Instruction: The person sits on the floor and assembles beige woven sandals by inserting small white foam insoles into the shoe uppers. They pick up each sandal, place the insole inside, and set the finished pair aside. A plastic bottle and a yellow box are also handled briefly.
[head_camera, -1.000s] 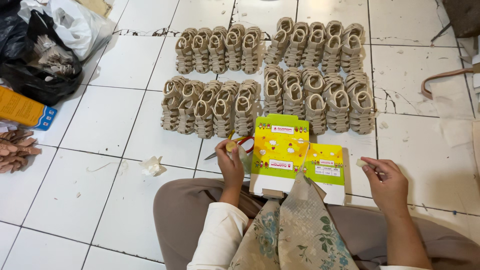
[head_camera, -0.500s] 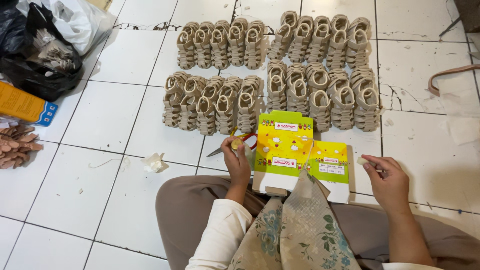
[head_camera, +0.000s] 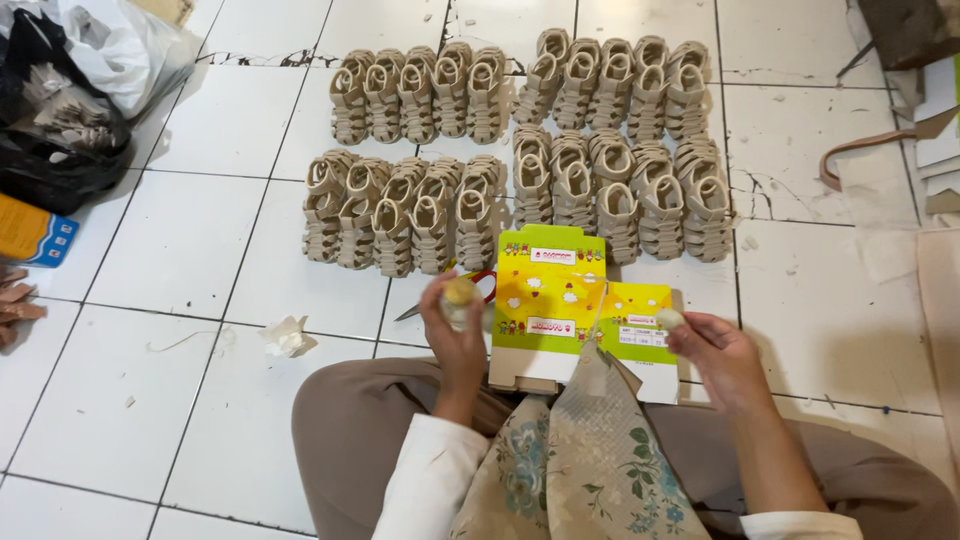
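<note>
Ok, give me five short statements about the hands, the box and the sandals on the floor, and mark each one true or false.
1. The left hand holds a small bottle with a yellowish top. True.
2. The flattened yellow box lies on the tiled floor in front of the person's knees. True.
3. The beige sandals are heaped in one loose pile. False: they stand in neat rows, in four groups.
4. The right hand is empty. False: its fingers pinch a small pale thing.
5. A crumpled white scrap lies on the floor to the left of the left hand. True.
</note>
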